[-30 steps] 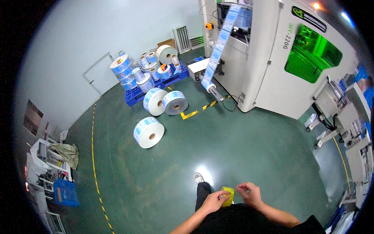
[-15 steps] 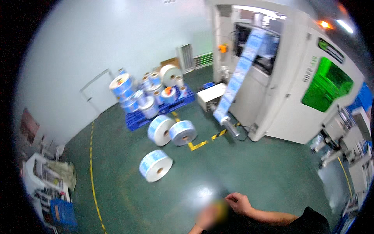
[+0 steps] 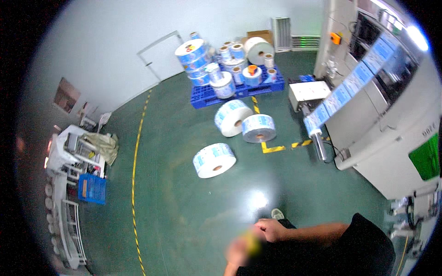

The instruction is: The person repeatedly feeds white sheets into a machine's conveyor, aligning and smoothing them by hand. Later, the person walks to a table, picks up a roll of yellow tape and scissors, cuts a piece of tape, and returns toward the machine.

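Yellow, blurred small item (image 3: 251,239) sits between your hands: right hand (image 3: 270,229) curls beside it, left hand (image 3: 237,253) smeared, grip unreadable. You seem mid-fiddle, well short of the film roll (image 3: 214,160).

Three big rolls (image 3: 214,159) lie on the green floor (image 3: 175,202) (more on a blue pallet (image 3: 205,97)) near a white machine (image 3: 391,133).
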`<action>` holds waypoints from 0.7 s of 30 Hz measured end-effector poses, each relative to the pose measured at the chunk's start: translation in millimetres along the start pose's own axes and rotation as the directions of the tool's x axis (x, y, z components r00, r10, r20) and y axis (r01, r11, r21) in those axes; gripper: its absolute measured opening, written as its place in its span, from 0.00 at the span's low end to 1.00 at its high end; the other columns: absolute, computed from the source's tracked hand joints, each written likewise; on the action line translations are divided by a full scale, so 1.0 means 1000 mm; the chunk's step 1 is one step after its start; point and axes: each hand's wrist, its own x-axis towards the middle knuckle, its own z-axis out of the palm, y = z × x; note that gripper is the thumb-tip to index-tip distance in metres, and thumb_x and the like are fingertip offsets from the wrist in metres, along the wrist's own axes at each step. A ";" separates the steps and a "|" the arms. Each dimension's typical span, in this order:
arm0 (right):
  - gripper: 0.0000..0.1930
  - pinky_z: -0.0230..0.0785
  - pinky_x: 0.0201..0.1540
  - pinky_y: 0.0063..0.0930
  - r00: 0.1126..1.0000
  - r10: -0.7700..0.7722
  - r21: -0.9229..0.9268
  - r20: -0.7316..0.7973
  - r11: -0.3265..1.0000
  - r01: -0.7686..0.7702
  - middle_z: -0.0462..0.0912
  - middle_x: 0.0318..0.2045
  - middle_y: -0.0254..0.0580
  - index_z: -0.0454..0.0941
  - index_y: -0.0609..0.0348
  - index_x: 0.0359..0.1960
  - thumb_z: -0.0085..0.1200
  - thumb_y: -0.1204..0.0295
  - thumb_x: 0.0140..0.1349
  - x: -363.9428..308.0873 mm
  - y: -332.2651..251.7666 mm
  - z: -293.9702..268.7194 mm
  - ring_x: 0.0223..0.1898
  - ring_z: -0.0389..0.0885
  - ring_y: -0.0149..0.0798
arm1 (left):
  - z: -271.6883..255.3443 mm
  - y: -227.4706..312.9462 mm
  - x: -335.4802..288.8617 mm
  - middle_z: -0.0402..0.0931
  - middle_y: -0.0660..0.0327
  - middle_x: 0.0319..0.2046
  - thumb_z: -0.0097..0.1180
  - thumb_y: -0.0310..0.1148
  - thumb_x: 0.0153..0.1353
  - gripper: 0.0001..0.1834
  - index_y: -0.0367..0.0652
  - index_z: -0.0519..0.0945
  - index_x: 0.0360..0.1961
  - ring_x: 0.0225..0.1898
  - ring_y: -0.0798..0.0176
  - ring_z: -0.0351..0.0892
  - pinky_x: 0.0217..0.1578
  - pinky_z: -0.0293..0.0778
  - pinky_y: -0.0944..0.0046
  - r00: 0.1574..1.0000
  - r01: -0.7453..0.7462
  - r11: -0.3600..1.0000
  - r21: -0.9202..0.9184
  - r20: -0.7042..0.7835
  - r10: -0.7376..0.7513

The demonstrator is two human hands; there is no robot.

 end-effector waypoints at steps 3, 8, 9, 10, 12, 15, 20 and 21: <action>0.11 0.74 0.39 0.31 1.000 0.024 0.026 0.017 0.999 -0.025 0.82 0.34 0.44 0.80 0.61 0.40 0.56 0.69 0.58 0.004 0.005 -0.014 0.36 0.81 0.40 | 0.021 0.002 0.009 0.77 0.55 0.46 0.42 0.48 0.67 0.22 0.45 0.76 0.51 0.48 0.55 0.76 0.46 0.72 0.58 0.998 -0.018 0.990 -0.137 -0.069 0.008; 0.11 0.73 0.38 0.29 0.997 -0.024 0.081 0.080 0.997 0.017 0.82 0.35 0.44 0.80 0.62 0.39 0.56 0.69 0.58 0.008 0.010 -0.027 0.36 0.82 0.38 | 0.032 0.009 0.020 0.77 0.58 0.44 0.45 0.47 0.66 0.21 0.44 0.76 0.50 0.46 0.60 0.75 0.45 0.72 0.60 0.999 -0.031 0.985 -0.169 -0.043 0.025; 0.11 0.73 0.38 0.29 0.993 -0.058 0.092 0.100 0.995 0.049 0.82 0.34 0.44 0.80 0.62 0.39 0.56 0.70 0.58 0.011 0.010 -0.029 0.36 0.82 0.38 | 0.030 0.016 0.018 0.77 0.58 0.45 0.46 0.46 0.66 0.20 0.43 0.76 0.50 0.46 0.60 0.75 0.46 0.72 0.60 0.999 -0.002 0.970 -0.243 -0.048 -0.010; 0.10 0.73 0.38 0.29 0.994 -0.044 0.083 0.102 0.996 0.035 0.82 0.34 0.44 0.80 0.62 0.39 0.57 0.70 0.58 0.014 0.010 -0.031 0.36 0.82 0.38 | 0.027 0.024 0.014 0.77 0.58 0.45 0.46 0.46 0.66 0.20 0.43 0.75 0.50 0.46 0.60 0.75 0.46 0.72 0.60 0.998 0.027 0.948 -0.317 -0.050 -0.045; 0.09 0.73 0.38 0.29 0.994 -0.003 0.066 0.114 0.998 -0.004 0.82 0.34 0.44 0.80 0.62 0.38 0.57 0.71 0.57 0.022 0.007 -0.032 0.35 0.81 0.37 | 0.019 0.043 0.008 0.76 0.57 0.47 0.47 0.43 0.66 0.20 0.42 0.75 0.52 0.48 0.59 0.75 0.47 0.71 0.60 0.995 0.047 0.908 -0.417 -0.057 -0.077; 0.08 0.73 0.36 0.30 0.980 0.060 -0.009 0.190 0.998 -0.059 0.83 0.31 0.44 0.80 0.61 0.36 0.57 0.71 0.57 0.038 -0.002 -0.034 0.32 0.82 0.37 | 0.005 0.062 0.009 0.76 0.55 0.49 0.48 0.39 0.66 0.19 0.41 0.75 0.54 0.51 0.58 0.75 0.50 0.72 0.58 0.992 0.008 0.929 -0.371 -0.110 -0.053; 0.04 0.75 0.35 0.28 0.992 -0.086 -0.035 0.096 0.995 0.090 0.84 0.30 0.41 0.80 0.61 0.33 0.54 0.77 0.58 0.090 -0.031 -0.026 0.32 0.82 0.34 | -0.025 0.052 0.028 0.78 0.58 0.42 0.56 0.37 0.60 0.15 0.43 0.77 0.47 0.44 0.60 0.77 0.45 0.73 0.60 0.968 0.208 0.944 -0.256 -0.084 -0.236; 0.03 0.74 0.35 0.27 0.980 -0.145 0.091 0.136 0.987 0.133 0.83 0.32 0.40 0.80 0.61 0.33 0.56 0.78 0.58 0.102 -0.036 -0.032 0.32 0.81 0.33 | -0.033 0.049 0.033 0.78 0.59 0.40 0.56 0.35 0.59 0.13 0.43 0.78 0.44 0.42 0.63 0.77 0.43 0.73 0.61 0.974 0.090 0.904 -0.417 -0.153 -0.168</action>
